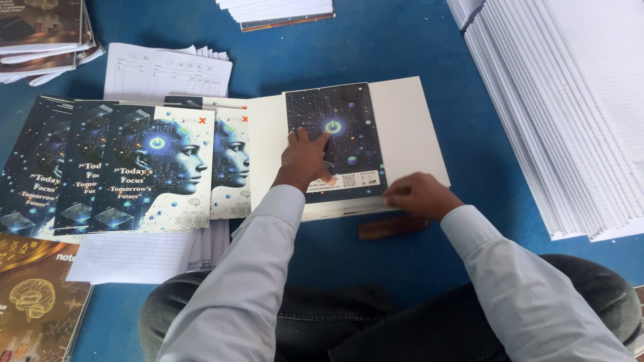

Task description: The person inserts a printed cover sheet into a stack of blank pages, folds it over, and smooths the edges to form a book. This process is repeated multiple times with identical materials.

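left hand [303, 155] flat on cover [335, 137]; right hand [419, 194] pinching its near edge

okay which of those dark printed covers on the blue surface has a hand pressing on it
The dark cover lying on the cream board, under the left hand. The face-printed covers fanned out to its left lie untouched.

Soft, even daylight over a blue work surface, sharp across most of the frame

The light is bright and diffuse, with only faint shadow under the left hand [303, 159] and right hand [419, 196]. The white paper stack [570, 100] at upper right is nearly washed out, its ruled lines barely readable. A mild sheen lies on the glossy printed covers [151, 167]. The pale sleeves [248, 281] nearest the lens are slightly soft, and straight edges bow a little toward the corners.
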